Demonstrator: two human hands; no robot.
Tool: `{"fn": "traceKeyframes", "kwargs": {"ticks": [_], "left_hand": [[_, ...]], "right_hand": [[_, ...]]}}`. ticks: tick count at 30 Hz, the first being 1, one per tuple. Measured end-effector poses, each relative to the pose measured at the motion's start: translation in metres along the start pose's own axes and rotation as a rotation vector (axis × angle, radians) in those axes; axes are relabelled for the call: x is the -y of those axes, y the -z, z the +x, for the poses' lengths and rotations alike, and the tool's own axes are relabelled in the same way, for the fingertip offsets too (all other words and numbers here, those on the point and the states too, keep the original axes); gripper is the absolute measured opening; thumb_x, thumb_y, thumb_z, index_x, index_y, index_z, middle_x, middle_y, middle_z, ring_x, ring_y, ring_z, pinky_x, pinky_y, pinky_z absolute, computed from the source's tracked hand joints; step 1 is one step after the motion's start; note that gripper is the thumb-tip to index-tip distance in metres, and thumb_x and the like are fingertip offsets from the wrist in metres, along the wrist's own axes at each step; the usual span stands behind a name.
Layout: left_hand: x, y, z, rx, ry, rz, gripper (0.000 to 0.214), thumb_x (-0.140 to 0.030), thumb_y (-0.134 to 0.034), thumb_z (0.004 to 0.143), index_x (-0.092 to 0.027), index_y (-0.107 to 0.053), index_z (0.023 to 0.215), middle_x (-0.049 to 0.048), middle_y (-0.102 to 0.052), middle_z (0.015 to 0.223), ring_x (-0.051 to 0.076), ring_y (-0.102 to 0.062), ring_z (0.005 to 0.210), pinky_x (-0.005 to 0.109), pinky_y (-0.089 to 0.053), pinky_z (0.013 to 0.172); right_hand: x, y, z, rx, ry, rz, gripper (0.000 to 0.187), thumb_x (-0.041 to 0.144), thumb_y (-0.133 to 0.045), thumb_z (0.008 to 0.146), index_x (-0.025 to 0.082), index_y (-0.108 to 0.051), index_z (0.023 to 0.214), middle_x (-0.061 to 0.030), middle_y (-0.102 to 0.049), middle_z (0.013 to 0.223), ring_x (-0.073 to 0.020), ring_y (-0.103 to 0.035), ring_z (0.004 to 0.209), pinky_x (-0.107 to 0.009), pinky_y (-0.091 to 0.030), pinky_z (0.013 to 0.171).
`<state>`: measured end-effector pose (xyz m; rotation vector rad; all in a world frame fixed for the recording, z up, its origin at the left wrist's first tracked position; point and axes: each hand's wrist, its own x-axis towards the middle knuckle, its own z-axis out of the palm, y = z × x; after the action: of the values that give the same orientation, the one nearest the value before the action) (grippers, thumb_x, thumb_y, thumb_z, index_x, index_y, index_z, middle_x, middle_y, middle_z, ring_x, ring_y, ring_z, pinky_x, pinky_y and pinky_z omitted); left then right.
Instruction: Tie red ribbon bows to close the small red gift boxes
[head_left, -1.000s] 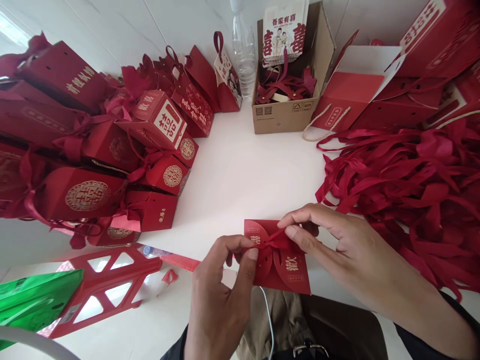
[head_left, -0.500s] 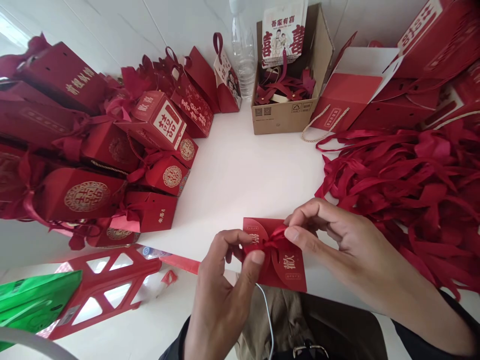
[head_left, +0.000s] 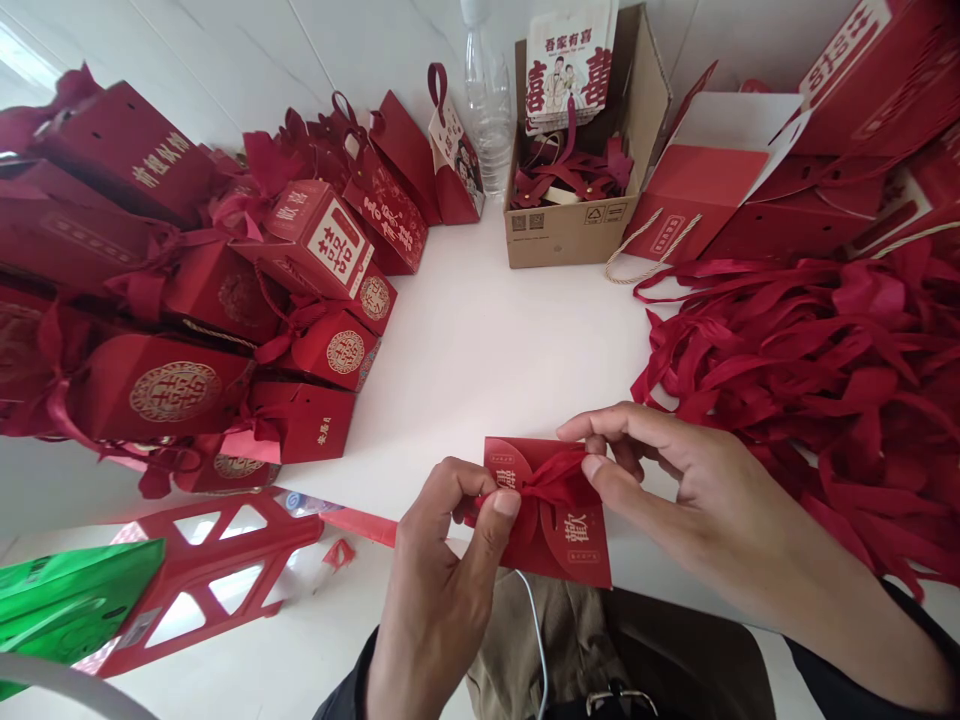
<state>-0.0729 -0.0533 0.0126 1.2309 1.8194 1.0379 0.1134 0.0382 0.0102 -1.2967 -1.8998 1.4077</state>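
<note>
A small flat red gift box (head_left: pixel 574 535) with gold characters lies at the near edge of the white table (head_left: pixel 480 350). A dark red ribbon (head_left: pixel 551 480) is tied across its top. My left hand (head_left: pixel 442 590) pinches the left end of the ribbon between thumb and fingers. From the right side, my right hand (head_left: pixel 675 490) pinches the other end, with its remaining fingers curled above the box.
Finished red gift boxes with bows (head_left: pixel 225 330) pile up on the left. A big heap of loose red ribbons (head_left: pixel 825 370) lies on the right. At the back stand a cardboard box (head_left: pixel 581 215), a clear bottle (head_left: pixel 487 100) and red bags (head_left: pixel 705 180). Green packet (head_left: pixel 67 595) near left.
Both hands stay pinched on the ribbon; my right hand has pulled its end slightly rightward, drawing the ribbon tauter, and the box has shifted a little toward me.
</note>
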Motion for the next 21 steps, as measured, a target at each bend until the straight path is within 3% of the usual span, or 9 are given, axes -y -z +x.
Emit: {"fn": "traceKeyframes", "kwargs": {"ticks": [5, 8, 15, 21], "left_hand": [[0.0014, 0.0007, 0.0013, 0.028, -0.042, 0.029, 0.008, -0.027, -0.071, 0.092, -0.025, -0.064, 0.089, -0.0018, -0.065, 0.085, 0.013, -0.059, 0.078, 0.022, -0.05, 0.067], [0.0012, 0.0009, 0.0008, 0.05, -0.056, 0.025, 0.007, -0.019, -0.066, 0.093, -0.026, -0.064, 0.091, -0.0021, -0.066, 0.089, 0.013, -0.061, 0.083, 0.022, -0.052, 0.074], [-0.0021, 0.0012, -0.0026, 0.059, -0.049, -0.03, 0.006, -0.024, -0.057, 0.101, -0.025, -0.06, 0.095, -0.0016, -0.061, 0.088, 0.012, -0.057, 0.08, 0.022, -0.051, 0.07], [0.0, 0.0038, -0.0029, 0.069, 0.032, 0.083, 0.012, -0.031, -0.056, 0.101, -0.025, -0.06, 0.091, -0.0007, -0.064, 0.082, 0.015, -0.06, 0.076, 0.025, -0.051, 0.063]], "right_hand": [[0.0034, -0.0008, 0.0005, 0.007, 0.042, -0.001, 0.009, 0.028, -0.062, 0.096, 0.027, -0.071, 0.098, -0.0008, -0.077, 0.094, -0.0171, -0.072, 0.081, -0.027, -0.059, 0.069], [0.0036, -0.0008, 0.0001, 0.003, 0.067, -0.009, 0.009, 0.029, -0.061, 0.097, 0.028, -0.068, 0.092, 0.0011, -0.075, 0.092, -0.0157, -0.07, 0.079, -0.025, -0.057, 0.065], [-0.0001, -0.0024, -0.002, 0.016, 0.099, -0.004, 0.011, 0.032, -0.057, 0.102, 0.027, -0.065, 0.097, 0.0026, -0.073, 0.083, -0.0149, -0.068, 0.072, -0.025, -0.052, 0.061], [-0.0036, -0.0034, -0.0006, -0.019, 0.096, -0.1, 0.014, 0.033, -0.056, 0.102, 0.026, -0.066, 0.095, 0.0027, -0.067, 0.075, -0.0141, -0.059, 0.061, -0.025, -0.036, 0.044]]}}
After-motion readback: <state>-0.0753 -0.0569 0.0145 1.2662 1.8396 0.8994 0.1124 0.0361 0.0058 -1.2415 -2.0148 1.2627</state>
